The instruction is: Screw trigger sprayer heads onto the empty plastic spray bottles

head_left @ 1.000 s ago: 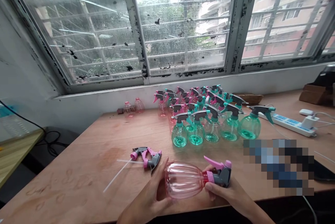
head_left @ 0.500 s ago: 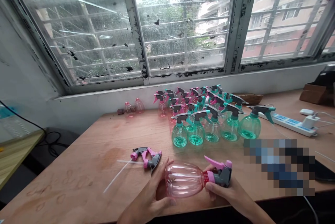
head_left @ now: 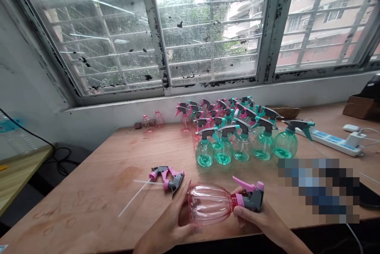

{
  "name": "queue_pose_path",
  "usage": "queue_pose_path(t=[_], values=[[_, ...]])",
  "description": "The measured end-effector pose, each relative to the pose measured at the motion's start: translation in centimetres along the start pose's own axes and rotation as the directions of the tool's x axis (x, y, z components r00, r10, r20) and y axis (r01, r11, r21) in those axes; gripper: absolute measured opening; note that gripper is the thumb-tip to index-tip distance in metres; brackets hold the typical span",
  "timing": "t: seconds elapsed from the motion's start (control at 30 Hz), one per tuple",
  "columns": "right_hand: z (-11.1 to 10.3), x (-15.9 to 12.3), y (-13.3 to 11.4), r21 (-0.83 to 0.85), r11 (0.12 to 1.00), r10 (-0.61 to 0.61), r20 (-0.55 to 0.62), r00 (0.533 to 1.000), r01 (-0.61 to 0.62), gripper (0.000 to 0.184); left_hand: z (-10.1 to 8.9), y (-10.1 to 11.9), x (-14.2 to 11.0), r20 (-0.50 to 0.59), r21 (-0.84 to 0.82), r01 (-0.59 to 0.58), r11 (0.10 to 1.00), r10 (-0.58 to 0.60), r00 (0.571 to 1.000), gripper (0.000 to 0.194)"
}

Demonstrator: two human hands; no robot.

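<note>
A clear pink spray bottle [head_left: 209, 203] lies sideways in the air above the table's front edge, its base to the left. My left hand [head_left: 173, 220] cups the base end, thumb below and fingers behind. At the neck, my right hand [head_left: 252, 214] grips the pink collar of the grey and pink trigger head [head_left: 252, 196], which sits on the bottle with its lever pointing up. Two loose trigger sprayers [head_left: 168, 177] with thin clear tubes lie on the table just beyond my left hand.
Several green and pink spray bottles [head_left: 224, 153] stand grouped toward the window. Two headless pink bottles [head_left: 158, 119] are by the wall. A white power strip [head_left: 335, 141] lies at right, behind a blurred-out patch [head_left: 317, 190]. The wooden table [head_left: 97, 179] ends near my wrists.
Both hands hold the bottle in nearly the same pose. The whole view has shifted very slightly.
</note>
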State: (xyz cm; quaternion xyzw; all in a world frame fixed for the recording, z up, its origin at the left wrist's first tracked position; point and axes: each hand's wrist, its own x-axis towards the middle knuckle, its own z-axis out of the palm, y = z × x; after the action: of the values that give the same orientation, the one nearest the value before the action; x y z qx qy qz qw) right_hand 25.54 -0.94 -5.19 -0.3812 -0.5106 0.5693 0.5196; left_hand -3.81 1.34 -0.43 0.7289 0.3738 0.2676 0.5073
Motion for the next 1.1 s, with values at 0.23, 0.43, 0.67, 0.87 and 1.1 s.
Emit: queue_pose_path(t=[0.23,0.43,0.67,0.87,1.1], values=[[0.2,0.0,-0.1,0.003,1.0,-0.001,-0.009,1.0,0.001,0.039,0.2,-0.3,0.0,0.006,-0.061,-0.044,0.997,0.044,0.999,0.094],[0.2,0.0,-0.2,-0.007,1.0,-0.007,-0.006,1.0,0.007,0.036,0.1,-1.1,0.1,0.05,-0.144,-0.044,0.989,0.052,0.997,0.112],[-0.1,0.0,0.0,0.007,1.0,0.016,-0.008,1.0,-0.016,0.04,-0.1,-1.1,0.1,0.011,-0.04,-0.028,0.999,0.029,1.0,0.113],[0.1,0.0,0.0,0.009,1.0,0.017,-0.01,1.0,-0.017,0.041,0.1,0.2,-0.1,0.003,-0.031,-0.019,0.999,0.019,1.0,0.099],[0.3,-0.1,-0.3,-0.011,1.0,0.015,-0.036,0.999,-0.016,0.041,-0.1,-0.9,-0.1,0.031,-0.047,-0.074,0.996,0.075,0.997,0.113]])
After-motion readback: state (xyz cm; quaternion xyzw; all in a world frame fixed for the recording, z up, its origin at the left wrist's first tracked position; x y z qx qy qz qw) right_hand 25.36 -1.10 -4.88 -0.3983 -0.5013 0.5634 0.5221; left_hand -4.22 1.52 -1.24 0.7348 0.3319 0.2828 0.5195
